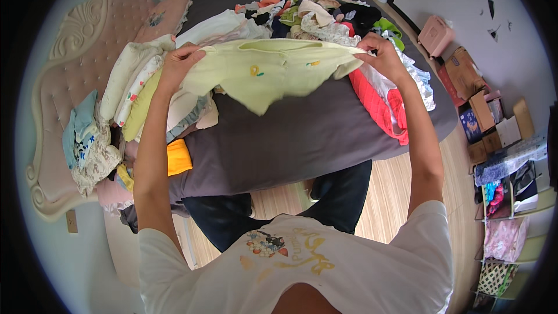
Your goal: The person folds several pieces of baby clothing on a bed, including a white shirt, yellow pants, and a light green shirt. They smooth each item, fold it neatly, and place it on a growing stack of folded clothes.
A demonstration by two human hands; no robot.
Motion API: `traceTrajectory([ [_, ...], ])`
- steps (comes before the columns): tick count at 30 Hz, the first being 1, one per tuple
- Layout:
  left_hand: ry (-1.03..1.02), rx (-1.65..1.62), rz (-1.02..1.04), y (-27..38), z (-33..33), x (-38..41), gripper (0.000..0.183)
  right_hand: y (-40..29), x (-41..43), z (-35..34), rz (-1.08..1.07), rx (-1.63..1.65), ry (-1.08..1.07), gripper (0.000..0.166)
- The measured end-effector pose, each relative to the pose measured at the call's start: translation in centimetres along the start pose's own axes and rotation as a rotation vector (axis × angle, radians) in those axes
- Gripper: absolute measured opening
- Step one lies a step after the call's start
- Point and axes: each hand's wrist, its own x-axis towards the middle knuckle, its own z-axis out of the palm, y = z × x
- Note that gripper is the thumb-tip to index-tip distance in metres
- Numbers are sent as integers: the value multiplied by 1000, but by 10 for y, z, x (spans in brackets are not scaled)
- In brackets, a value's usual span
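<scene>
A pale yellow-green garment (270, 74) with small embroidered motifs is stretched wide above the bed. My left hand (178, 63) pinches one end of it, and my right hand (379, 52) grips the opposite end. The upper edge runs nearly straight between them, with a long opening along it. Its lower part hangs loose in a blunt point over the dark grey bedsheet (279, 148). Below my right hand lies a red quilted piece of clothing (370, 100). Close to my left forearm are stacked folded clothes (130, 83).
A mixed heap of clothes (322, 17) covers the bed's far side. An orange folded cloth (179, 157) lies at the near left. The tufted pink headboard (83, 52) borders the left. Along the right wall stand a pink suitcase (436, 37), cardboard boxes (464, 74) and a shelf (501, 218).
</scene>
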Motion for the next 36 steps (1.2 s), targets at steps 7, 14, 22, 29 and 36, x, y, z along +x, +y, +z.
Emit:
traceTrajectory([
  [7, -98, 516, 247, -80, 37, -87, 12, 19, -94, 67, -135, -149, -73, 22],
  [14, 14, 418, -186, -146, 100, -225, 25, 66, -227, 140, 227, -137, -264, 15],
  [22, 423, -508, -921, -190, 107, -179, 44, 128, -210, 183, 1129, 495, 321, 28],
  [29, 579, -1021, -1009, -255, 103, -124, 33, 185, -188, 208, 1386, 1094, 734, 34],
  [36, 719, -1037, -785, -248, 116, -126, 30, 136, -176, 205, 912, 1207, 925, 24],
])
